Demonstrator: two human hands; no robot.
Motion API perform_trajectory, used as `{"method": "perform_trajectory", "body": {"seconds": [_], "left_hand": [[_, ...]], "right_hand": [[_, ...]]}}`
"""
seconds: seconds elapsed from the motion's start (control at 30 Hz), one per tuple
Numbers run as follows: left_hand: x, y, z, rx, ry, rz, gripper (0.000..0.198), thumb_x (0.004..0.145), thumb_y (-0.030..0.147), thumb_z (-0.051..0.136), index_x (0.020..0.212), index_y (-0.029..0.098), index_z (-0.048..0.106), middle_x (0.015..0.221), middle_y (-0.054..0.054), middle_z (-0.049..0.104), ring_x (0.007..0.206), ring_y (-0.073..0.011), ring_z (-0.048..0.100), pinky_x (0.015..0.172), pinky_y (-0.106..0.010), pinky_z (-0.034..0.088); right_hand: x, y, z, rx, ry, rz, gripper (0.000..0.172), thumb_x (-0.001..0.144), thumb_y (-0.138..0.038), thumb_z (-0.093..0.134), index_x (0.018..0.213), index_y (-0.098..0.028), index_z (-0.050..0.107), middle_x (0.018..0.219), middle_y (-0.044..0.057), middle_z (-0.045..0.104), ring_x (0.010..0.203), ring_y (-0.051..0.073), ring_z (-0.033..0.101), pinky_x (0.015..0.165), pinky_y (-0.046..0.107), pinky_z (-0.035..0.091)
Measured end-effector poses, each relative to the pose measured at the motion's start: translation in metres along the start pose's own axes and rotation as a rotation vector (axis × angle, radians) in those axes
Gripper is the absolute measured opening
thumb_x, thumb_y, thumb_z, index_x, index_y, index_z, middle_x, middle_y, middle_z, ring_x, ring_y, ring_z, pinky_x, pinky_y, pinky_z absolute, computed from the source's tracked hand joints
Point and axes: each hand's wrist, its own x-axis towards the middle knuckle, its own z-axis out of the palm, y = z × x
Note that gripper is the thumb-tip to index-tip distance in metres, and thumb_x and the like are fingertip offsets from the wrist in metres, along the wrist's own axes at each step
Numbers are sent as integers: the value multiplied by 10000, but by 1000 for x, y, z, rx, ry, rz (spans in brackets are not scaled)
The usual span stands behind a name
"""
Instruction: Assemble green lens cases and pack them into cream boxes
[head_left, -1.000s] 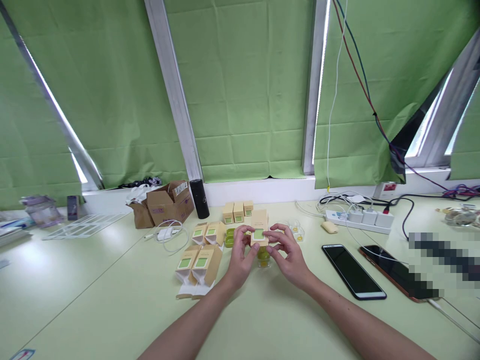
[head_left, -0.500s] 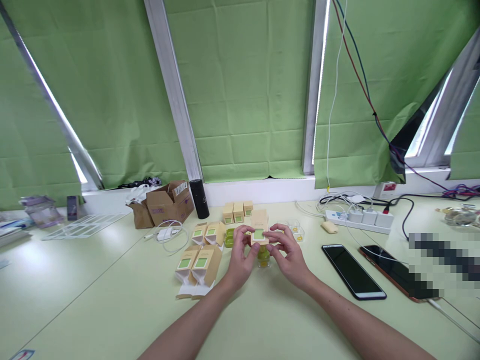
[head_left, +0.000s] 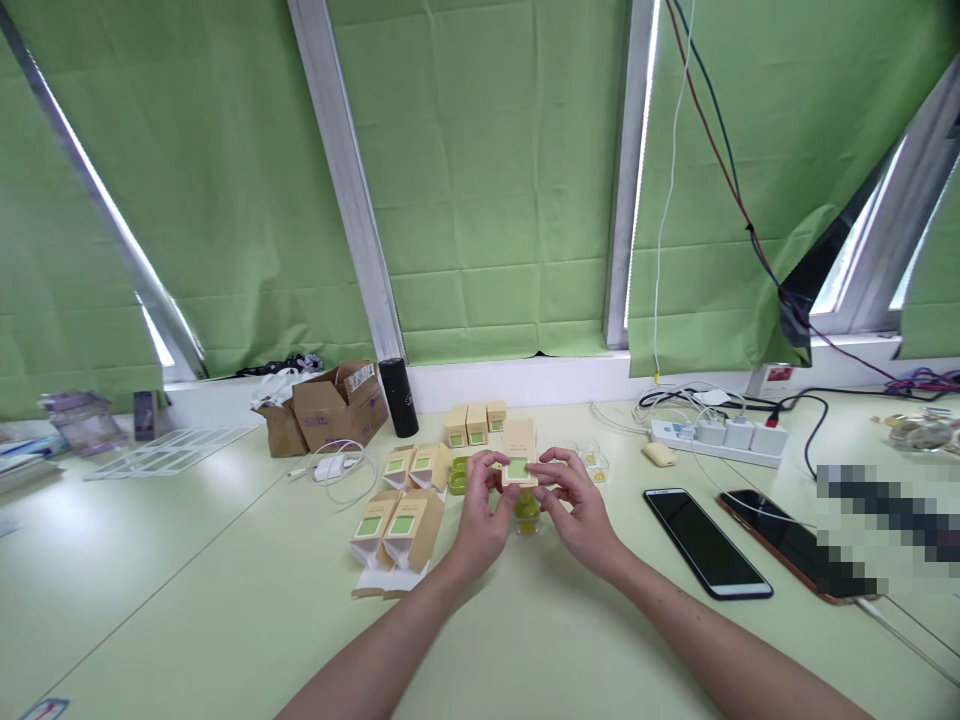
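Note:
A small tan cardboard box (head_left: 519, 438) with a green square window stands between my two hands. My left hand (head_left: 484, 510) pinches its left side with curled fingers and thumb. From the right, my right hand (head_left: 577, 505) grips the same box with its fingertips. Just under it, partly covered by the box and my fingers, is a green item in a small clear container (head_left: 528, 522) on the table. Left of my left hand, several similar tan boxes (head_left: 414, 528) stand with white flaps open at the near end. A green tray (head_left: 458, 476) shows behind my left fingers.
Several small boxes (head_left: 476, 424) stand at the back. Clear plastic pieces (head_left: 596, 465) with yellow spots lie behind my right hand. A black phone (head_left: 706, 545), a second phone (head_left: 795, 545) and a power strip (head_left: 720, 440) are right. A carton (head_left: 341, 408) and a black cylinder (head_left: 399, 398) stand back left.
The box has tipped very slightly between my fingers. Both hands stay in nearly the same place, and the other things have not moved.

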Motion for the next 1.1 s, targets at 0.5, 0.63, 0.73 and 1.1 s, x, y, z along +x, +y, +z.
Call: {"method": "perform_trajectory", "body": {"seconds": [0.5, 0.63, 0.73, 1.1], "left_hand": [[1, 1, 1, 58, 42, -2, 258, 988, 454, 602, 1152, 258, 564, 1184, -73, 492, 1069, -208, 564, 917, -334, 498], [0, 4, 2, 104, 48, 20, 239, 1000, 442, 580, 1162, 266, 569, 1219, -80, 504, 1154, -226, 558, 961, -357, 499], [-1, 7, 1, 145, 41, 75, 270, 1009, 431, 559, 1230, 276, 555, 1309, -100, 494, 1242, -246, 535, 1022, -396, 486], [-3, 12, -2, 310, 45, 98, 400, 1020, 409, 532, 1404, 299, 513, 1455, -119, 442, 1429, -284, 414, 1182, -489, 380]], "right_hand": [[1, 0, 1, -10, 12, 1, 258, 1006, -435, 589, 1156, -288, 739, 1246, 84, 505, 891, 163, 706, 716, 315, 626], [1, 3, 1, -27, 14, -4, 275, 1006, -446, 588, 1184, -297, 734, 1280, 89, 495, 904, 167, 704, 778, 350, 637], [0, 4, 1, -33, 16, 1, 285, 1004, -456, 586, 1206, -313, 727, 1353, 96, 459, 946, 177, 697, 827, 369, 641], [-1, 5, 1, -141, -51, -52, 312, 1004, -434, 585, 1274, -330, 702, 1613, 74, 361, 1407, 295, 469, 1138, 496, 467]]}}
